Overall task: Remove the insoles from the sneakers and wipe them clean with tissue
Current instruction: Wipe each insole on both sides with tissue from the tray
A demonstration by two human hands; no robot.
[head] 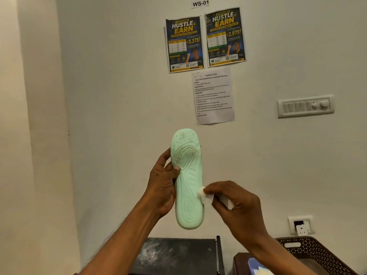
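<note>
Up in front of the pale wall (119, 96), one insole (188, 185) is held in the air. It stands almost upright, with the toe end at the top and the heel end at the bottom. It is light green, and the side with the pressed pattern of lines and ovals faces the camera. The left hand (161, 187) grips the insole by its left edge, about at the middle: the thumb (175, 169) lies on the front side, and the fingers go behind it, where they are hidden. The right hand (238, 205) pinches a small white tissue (206, 196) between its thumb and curled fingers. The tissue touches the right edge of the insole, on its lower half, above the heel part. Below the insole, and apart from it, there is a dark flat surface (174, 255) with pale dusty marks. To the right of this surface stands a brown basket (317, 249) with many small holes. Near its left side a blue object (256, 264) shows at the bottom edge; I cannot tell what it is. On the wall above hang two dark posters (184, 44) side by side, a printed sheet (213, 96) just under them, and a small label (200, 3) that reads WS-01. A white switch panel (305, 106) is on the right, and a white socket (300, 225) is lower, near the basket.
</note>
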